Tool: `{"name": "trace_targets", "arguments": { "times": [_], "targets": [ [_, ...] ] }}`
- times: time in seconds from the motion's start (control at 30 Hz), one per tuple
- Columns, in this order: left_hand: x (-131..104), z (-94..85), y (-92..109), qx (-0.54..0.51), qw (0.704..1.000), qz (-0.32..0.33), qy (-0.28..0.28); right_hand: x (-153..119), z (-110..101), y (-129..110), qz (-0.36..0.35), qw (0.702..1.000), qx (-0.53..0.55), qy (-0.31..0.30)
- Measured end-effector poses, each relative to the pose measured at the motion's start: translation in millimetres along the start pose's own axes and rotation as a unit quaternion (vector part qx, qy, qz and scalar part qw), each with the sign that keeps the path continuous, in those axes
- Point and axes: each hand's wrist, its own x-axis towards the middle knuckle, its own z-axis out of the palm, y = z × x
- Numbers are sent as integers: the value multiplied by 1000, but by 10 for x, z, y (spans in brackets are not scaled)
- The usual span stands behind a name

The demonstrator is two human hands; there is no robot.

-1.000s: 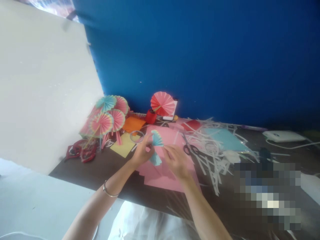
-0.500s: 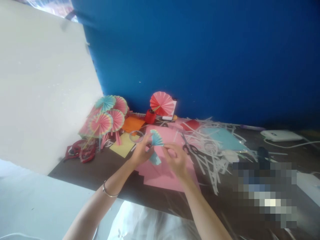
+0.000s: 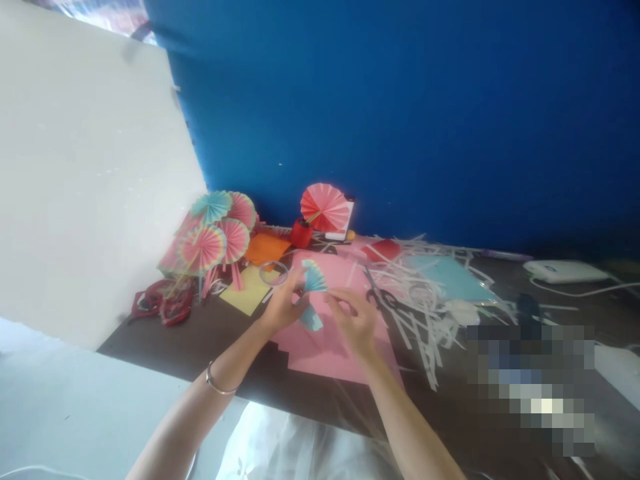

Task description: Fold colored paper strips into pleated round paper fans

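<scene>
L arm [image 3: 183, 427] wears a thin, shiny silver bangle [image 3: 219, 389], round like a hoop w/ a sm. bump on top, a bit up from the L hand [image 3: 283, 310]. R arm [image 3: 405, 420] is bare. White clothes [image 3: 295, 443] show at the btm, soft w/ folds & a few sm. dark marks nr the L edge.

Pleated paper [image 3: 315, 277]: partly behind left hand [image 3: 284, 308]
Right hand [image 3: 356, 321]: fingertip contact too blurred to tell
Table [image 3: 195, 337], right edge: out of frame
Pixelated patch [image 3: 533, 393]: contents unreadable
</scene>
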Motion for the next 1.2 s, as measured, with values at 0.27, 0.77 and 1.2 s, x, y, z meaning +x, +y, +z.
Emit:
{"name": "trace_targets", "arguments": {
  "times": [0.27, 0.77, 1.2],
  "targets": [
    [-5, -3, 5, 22, 1000, 3, 5, -6, 2, -18, -27, 998, -61, 21],
    [6, -5, -31, 22, 1000, -22, 7, -10, -21, -6, -73, 991, -114, -16],
    [13, 72, 31, -313, 925, -208, -60, 62, -6, 69, 138, 980, 141, 14]
  ]
}}
